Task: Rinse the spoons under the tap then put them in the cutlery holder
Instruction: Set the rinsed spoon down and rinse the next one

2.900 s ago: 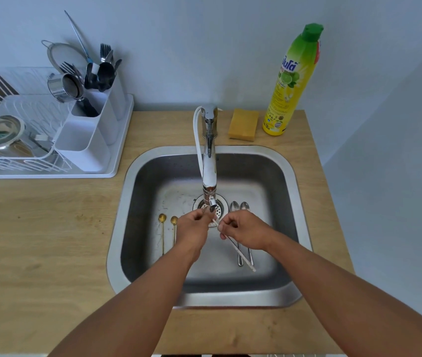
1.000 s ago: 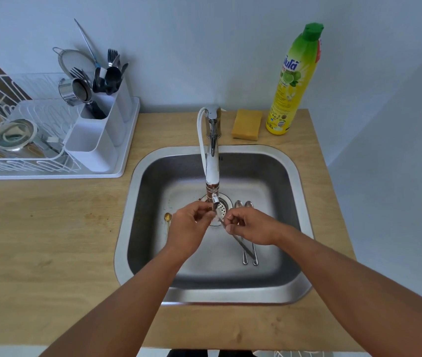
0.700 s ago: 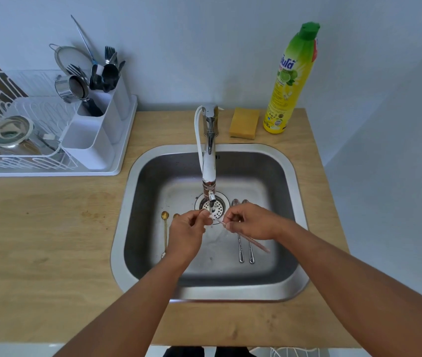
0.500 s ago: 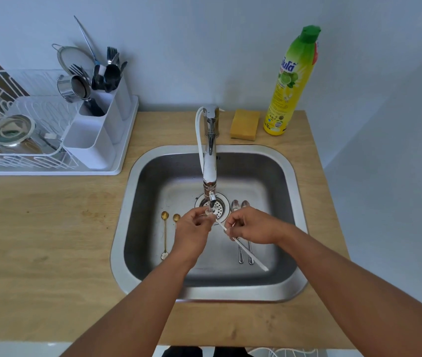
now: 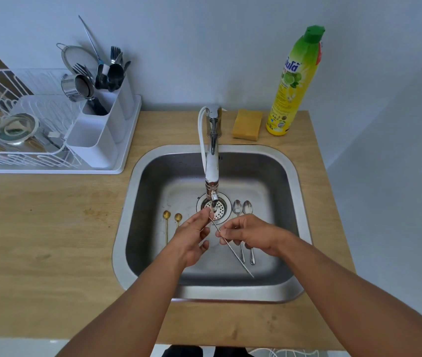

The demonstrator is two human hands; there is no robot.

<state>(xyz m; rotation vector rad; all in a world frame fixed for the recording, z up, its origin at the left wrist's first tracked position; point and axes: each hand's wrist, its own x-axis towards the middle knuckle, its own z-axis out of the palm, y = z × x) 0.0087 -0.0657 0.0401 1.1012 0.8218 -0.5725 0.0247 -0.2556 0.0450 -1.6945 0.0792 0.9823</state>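
Observation:
Both hands hold one thin long-handled spoon (image 5: 233, 251) under the tap (image 5: 212, 163) spout in the steel sink (image 5: 153, 253). My left hand (image 5: 192, 235) pinches its bowl end beneath the spout. My right hand (image 5: 248, 234) pinches the handle, which slants down to the right. Two gold spoons (image 5: 171, 222) lie on the sink floor at the left, partly behind my left hand. Two silver spoons (image 5: 243, 210) lie at the right, their handles partly under my right hand. The white cutlery holder (image 5: 101, 135) stands on the drying rack at the back left, with cutlery in its rear compartments.
A white dish rack (image 5: 11, 150) with a metal strainer and cup sits on the wooden counter (image 5: 37, 228) at the left. A yellow sponge (image 5: 247, 124) and a green-capped dish soap bottle (image 5: 295, 83) stand behind the sink. The drain strainer (image 5: 220, 208) lies under the tap.
The hands stayed under the spout with the spoon; its handle swung between flatter and steeper slants, and my right hand slid slightly along it. The spoons in the sink have not moved.

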